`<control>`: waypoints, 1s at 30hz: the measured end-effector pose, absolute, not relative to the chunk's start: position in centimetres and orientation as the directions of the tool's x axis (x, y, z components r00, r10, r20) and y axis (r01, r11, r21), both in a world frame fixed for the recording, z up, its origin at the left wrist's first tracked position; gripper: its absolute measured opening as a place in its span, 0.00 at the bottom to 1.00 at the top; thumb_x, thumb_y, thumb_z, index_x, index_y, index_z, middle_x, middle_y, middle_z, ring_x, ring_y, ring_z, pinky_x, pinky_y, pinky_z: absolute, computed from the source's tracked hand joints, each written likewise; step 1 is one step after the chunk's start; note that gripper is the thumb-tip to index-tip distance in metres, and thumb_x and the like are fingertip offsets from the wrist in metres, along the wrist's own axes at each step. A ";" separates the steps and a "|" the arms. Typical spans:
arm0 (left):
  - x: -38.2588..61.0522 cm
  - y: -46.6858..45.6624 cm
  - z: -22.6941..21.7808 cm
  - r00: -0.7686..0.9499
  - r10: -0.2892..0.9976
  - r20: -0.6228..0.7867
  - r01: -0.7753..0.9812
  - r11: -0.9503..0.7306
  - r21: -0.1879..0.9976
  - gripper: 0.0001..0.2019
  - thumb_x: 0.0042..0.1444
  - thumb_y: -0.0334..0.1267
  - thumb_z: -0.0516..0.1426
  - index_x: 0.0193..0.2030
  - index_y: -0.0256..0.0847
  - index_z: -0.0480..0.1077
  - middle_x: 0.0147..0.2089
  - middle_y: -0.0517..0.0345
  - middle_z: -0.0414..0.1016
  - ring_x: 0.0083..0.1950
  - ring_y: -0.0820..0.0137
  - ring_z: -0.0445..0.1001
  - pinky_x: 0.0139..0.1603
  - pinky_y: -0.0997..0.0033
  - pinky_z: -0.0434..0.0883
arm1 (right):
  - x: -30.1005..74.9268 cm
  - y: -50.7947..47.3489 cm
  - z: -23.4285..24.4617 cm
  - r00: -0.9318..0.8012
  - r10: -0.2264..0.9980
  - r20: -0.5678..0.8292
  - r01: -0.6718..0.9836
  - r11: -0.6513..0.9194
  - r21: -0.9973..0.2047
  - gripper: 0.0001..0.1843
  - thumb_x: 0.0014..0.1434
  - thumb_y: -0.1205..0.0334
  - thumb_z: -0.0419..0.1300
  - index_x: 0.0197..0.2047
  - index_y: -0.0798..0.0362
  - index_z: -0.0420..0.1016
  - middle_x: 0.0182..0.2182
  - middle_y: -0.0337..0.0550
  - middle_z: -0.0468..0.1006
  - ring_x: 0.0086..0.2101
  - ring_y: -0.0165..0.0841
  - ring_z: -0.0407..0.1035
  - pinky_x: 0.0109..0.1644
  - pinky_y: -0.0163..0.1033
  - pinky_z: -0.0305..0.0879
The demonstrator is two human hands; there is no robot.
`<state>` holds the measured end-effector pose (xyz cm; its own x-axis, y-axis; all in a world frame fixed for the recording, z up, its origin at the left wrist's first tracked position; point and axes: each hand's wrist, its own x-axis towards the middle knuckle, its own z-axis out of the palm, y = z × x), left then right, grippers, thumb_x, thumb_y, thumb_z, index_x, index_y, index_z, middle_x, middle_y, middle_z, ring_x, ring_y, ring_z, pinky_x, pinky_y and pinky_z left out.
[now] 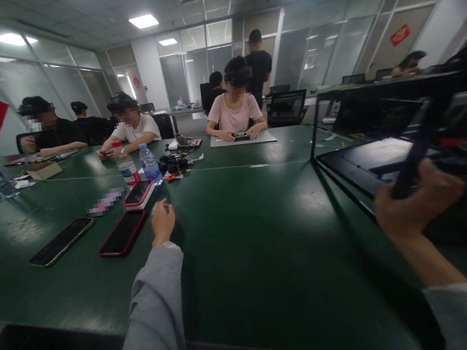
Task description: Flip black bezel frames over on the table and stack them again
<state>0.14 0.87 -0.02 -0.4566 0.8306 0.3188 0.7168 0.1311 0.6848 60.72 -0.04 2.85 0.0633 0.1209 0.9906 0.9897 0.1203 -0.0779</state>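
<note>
With twelve straight ahead, the green table spreads beneath everything. At two o'clock stands a black rack, a glossy panel within its outline. At twelve, across the table, sits a person in pink.

The right hand, at about three o'clock, grips a dark slab between thumb and fingers. The slab tilts, its long axis running roughly from seven to one, and overlaps the panel in view; whether they touch, I cannot tell. The right hand is far nearer both rack and slab.

The left hand, at ten, is well apart from them, fingers loosely curled, with nothing seen in it. Two bottles stand at its eleven to twelve. A red phone lies just beside it at nine, a pink one at ten, and a black one farther out at nine.
</note>
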 end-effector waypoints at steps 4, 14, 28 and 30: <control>0.0 1.2 -0.4 -0.456 0.811 0.367 0.701 0.074 0.709 0.21 0.65 0.39 0.52 0.62 0.36 0.68 0.56 0.42 0.77 0.55 0.59 0.76 0.60 0.57 0.68 | 55.6 -0.1 4.1 -0.164 0.003 0.986 0.963 0.219 0.160 0.41 0.55 0.66 0.62 0.71 0.54 0.57 0.47 0.60 0.75 0.48 0.51 0.71 0.49 0.60 0.69; 0.1 2.4 -0.6 -0.552 0.757 0.350 0.392 -0.135 0.910 0.34 0.62 0.60 0.55 0.66 0.36 0.63 0.61 0.39 0.73 0.58 0.60 0.75 0.59 0.60 0.70 | 51.6 -1.8 5.2 0.312 0.399 0.862 0.726 0.485 -0.488 0.28 0.69 0.53 0.49 0.69 0.55 0.54 0.37 0.44 0.74 0.28 0.32 0.71 0.37 0.44 0.73; 1.5 1.3 0.5 -0.443 0.867 0.227 0.299 -0.096 0.950 0.35 0.50 0.71 0.56 0.36 0.35 0.78 0.19 0.63 0.63 0.23 0.72 0.65 0.29 0.70 0.64 | 52.7 3.8 -0.9 0.263 0.889 0.376 0.550 0.182 -0.815 0.25 0.64 0.41 0.51 0.51 0.53 0.66 0.33 0.46 0.77 0.35 0.40 0.73 0.43 0.48 0.71; 1.4 1.2 0.5 -0.458 0.863 0.211 0.326 -0.058 0.944 0.31 0.53 0.68 0.56 0.36 0.36 0.78 0.18 0.64 0.62 0.22 0.71 0.65 0.28 0.70 0.63 | 52.6 4.9 -1.3 0.242 0.921 0.305 0.570 0.119 -0.813 0.20 0.63 0.45 0.52 0.46 0.53 0.68 0.32 0.47 0.78 0.37 0.41 0.73 0.47 0.49 0.69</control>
